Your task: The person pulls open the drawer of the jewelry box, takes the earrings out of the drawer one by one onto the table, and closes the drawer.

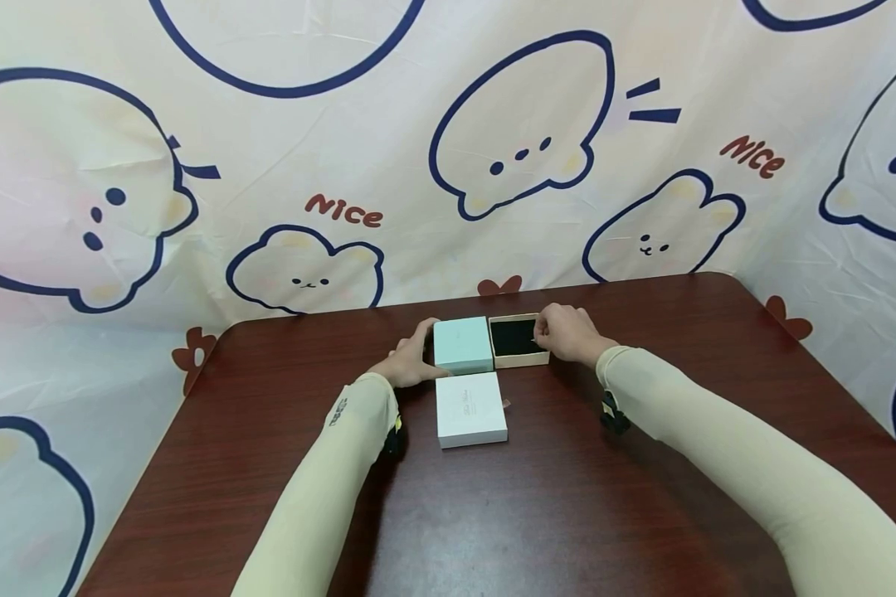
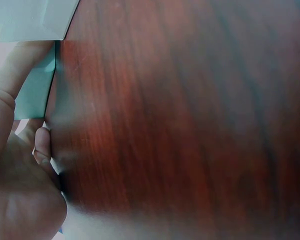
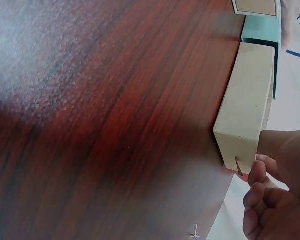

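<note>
A teal box lies near the back of the table, its left side gripped by my left hand. In the left wrist view the thumb runs along the teal box. Against its right side stands an open cream tray with a black inside. My right hand pinches that tray's right end. The right wrist view shows the fingers curled beside the cream tray, near a small brown tab; the thumb tip is hidden behind the wall. A closed white box lies in front of the teal one.
The dark reddish-brown table extends around the boxes. A printed cloth hangs behind its back edge. The white box has a small tab on its right side. A dark wrist camera hangs under the right sleeve.
</note>
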Demonstrator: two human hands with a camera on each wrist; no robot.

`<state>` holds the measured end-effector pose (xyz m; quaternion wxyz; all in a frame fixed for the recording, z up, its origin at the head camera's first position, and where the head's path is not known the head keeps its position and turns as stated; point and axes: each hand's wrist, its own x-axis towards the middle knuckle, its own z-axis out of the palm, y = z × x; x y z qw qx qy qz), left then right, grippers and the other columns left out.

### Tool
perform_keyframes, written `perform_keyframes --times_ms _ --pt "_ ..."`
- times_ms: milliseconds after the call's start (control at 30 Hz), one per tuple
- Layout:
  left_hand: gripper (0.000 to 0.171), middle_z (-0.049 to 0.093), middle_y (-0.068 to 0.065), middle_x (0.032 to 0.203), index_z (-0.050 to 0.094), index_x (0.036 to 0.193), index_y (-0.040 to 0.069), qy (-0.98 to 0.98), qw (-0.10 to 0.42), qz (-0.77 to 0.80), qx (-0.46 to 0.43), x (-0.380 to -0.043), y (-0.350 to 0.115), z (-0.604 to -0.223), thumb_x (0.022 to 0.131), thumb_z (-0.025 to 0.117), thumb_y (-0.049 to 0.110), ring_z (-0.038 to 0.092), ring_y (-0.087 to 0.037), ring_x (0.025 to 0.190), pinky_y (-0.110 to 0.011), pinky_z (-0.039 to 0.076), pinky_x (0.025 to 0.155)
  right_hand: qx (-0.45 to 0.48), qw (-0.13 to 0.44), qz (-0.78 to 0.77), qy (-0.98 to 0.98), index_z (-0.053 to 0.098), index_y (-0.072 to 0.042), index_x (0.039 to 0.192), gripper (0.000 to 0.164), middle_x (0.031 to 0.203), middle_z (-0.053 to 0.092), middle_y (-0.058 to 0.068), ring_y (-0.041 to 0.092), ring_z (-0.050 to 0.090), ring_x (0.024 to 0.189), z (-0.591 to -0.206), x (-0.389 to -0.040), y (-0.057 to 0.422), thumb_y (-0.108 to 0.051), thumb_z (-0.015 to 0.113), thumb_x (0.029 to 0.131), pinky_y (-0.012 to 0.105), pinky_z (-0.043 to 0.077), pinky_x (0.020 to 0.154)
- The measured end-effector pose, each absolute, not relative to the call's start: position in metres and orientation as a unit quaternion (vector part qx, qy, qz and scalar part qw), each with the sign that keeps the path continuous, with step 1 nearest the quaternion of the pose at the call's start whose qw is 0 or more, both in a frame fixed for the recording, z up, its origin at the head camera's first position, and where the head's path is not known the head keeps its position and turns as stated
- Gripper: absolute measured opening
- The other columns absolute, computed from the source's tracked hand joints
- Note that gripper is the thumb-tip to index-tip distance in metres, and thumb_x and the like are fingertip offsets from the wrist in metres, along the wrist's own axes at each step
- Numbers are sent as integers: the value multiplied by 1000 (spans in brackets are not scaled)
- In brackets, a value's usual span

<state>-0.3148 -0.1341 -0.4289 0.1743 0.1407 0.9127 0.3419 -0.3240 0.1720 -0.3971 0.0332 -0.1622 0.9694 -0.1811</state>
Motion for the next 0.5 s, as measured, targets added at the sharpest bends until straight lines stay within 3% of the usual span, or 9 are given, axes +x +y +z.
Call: perform_keyframes --times_ms 200,500 --pt "101 25 -21 165 4 161 26 913 175 340 140 -315 -134 -430 91 76 34 16 -45 153 -67 16 120 -159 34 -186 969 74 -11 84 16 74 69 2 18 58 69 -396 -323 172 -9 61 93 33 41 68" --pt "100 19 -17 167 5 161 27 913 174 342 136 -314 -134 -428 91 76 34 15 -43 153 -67 13 120 -159 27 -190 968 75 -12 82 18 75 71 1 17 58 66 -397 -325 173 -10 61 94 33 42 67"
